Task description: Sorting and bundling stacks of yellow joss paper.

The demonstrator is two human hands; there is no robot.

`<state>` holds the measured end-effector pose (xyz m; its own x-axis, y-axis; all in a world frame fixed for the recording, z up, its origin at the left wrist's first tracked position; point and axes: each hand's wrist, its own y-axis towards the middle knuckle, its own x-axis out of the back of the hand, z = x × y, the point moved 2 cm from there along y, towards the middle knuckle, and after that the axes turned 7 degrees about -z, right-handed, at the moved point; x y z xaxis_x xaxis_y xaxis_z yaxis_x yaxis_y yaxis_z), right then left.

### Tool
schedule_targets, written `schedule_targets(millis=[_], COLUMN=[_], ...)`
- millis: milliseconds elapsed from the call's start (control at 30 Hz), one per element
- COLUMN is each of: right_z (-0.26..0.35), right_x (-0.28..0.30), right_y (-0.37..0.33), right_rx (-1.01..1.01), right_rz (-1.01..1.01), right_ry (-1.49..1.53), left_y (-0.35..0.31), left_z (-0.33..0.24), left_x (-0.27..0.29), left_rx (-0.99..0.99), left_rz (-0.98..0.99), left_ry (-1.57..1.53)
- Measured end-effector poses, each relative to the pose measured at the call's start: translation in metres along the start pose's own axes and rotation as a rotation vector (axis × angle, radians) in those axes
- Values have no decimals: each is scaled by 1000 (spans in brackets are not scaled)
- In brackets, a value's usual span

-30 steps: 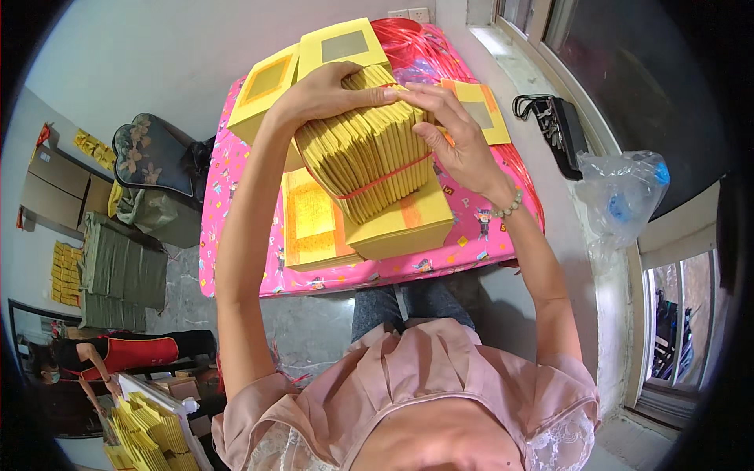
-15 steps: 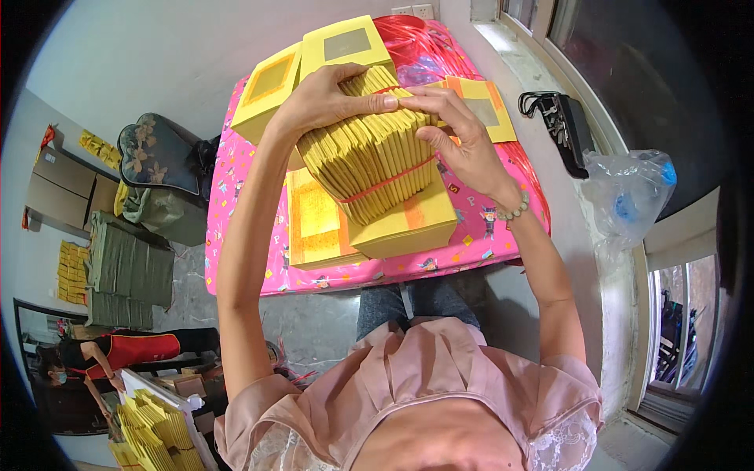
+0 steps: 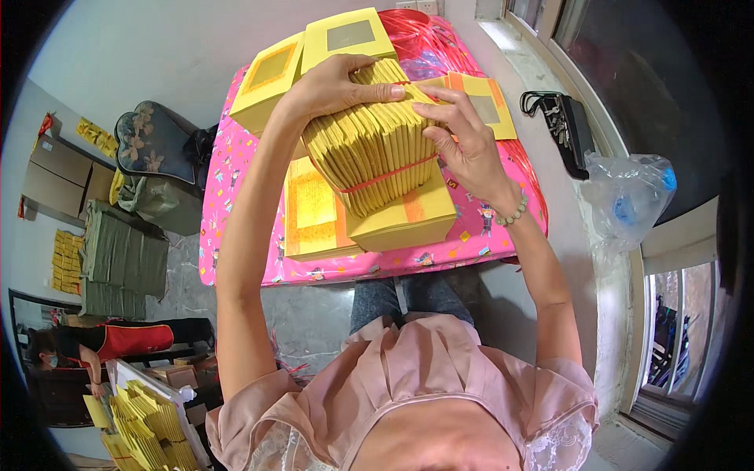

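Note:
A thick bundle of yellow folded paper packets (image 3: 365,145), standing on edge side by side, is tilted in front of me. A red strap (image 3: 385,180) runs across its near side, and more red strap shows near my fingers on top. My left hand (image 3: 334,90) grips its far left edge, thumb laid along the top and fingers wrapped behind, partly hidden. At the right end my right hand (image 3: 473,149) holds on with bent fingertips. The bundle rests over a yellow paper stack with an orange patch (image 3: 412,216); another yellow stack (image 3: 302,208) lies to its left.
A pink patterned cloth (image 3: 236,263) covers the table. Yellow stacks (image 3: 349,35) and red plastic strips (image 3: 420,35) lie at its far side. A black pouch (image 3: 567,133) and clear plastic bag (image 3: 628,196) sit on the right ledge. At lower left, a person (image 3: 118,340) handles yellow papers.
My right fingers have shifted slightly down and apart along the bundle's right end. The left hand keeps its grip. The other person's arm has moved over the yellow papers.

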<state>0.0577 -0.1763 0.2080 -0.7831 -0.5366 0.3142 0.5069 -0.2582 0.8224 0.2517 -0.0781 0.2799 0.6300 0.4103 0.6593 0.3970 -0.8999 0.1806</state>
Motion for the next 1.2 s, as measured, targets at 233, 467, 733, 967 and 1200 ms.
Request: schedule_targets(millis=[233,467,733,967,1200], right_z=[0,-1,-5,-33,-50], right_x=[1,-2,-6,11,-11], right_y=[-3,1,-2,-43,-55], right_rx=[13,-3,60,-439,-436], right_rz=[24,34,-38,98,174], right_ry=[-13,-43,-17,240,228], left_y=[-2,5,-3,-83,-127], left_z=[-2,9,-3,26,75], left_x=[-2,0,12,29,-59], left_rx=[27,39,8,-165,-210], left_rz=[22,41,-99,-568,-477], left_ry=[20,34,149,-260,-297])
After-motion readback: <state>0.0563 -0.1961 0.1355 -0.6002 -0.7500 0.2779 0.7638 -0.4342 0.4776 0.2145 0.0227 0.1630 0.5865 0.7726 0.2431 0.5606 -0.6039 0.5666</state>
